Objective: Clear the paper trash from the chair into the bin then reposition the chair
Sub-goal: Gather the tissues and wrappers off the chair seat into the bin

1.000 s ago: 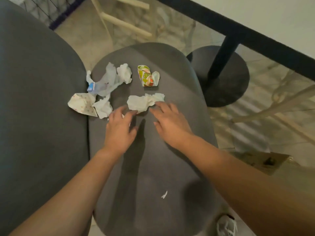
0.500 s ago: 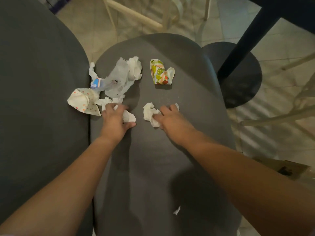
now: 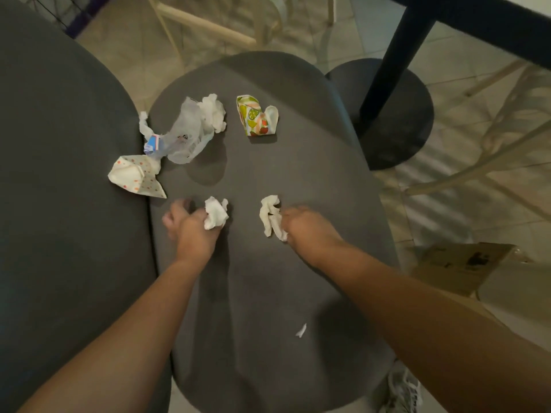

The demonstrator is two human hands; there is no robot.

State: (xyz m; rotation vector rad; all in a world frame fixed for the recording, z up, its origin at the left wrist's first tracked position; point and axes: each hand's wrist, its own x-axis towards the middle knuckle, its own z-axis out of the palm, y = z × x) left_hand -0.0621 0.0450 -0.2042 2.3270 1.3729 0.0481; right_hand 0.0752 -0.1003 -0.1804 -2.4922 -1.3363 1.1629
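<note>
While leaning over the grey chair seat (image 3: 268,293), passing a small paper scrap (image 3: 301,330) lying nearest. Gripping 1 crumpled white tissue (image 3: 215,212) in the left hand (image 3: 190,231), fingers curled round it. Pinching another tissue wad (image 3: 270,215) in the right hand (image 3: 307,231). Leaving farther back the dotted paper (image 3: 135,177), clear plastic wrapper (image 3: 186,132) and fruit-print paper cup (image 3: 256,116).

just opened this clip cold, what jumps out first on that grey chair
Two hands in the middle of the grey chair seat, the left hand and the right hand, each hold a crumpled white tissue in their grip. Behind them lie more scraps: a fruit-print wrapper at the back, a clear plastic wrapper and a dotted paper cone at the left edge.
</note>
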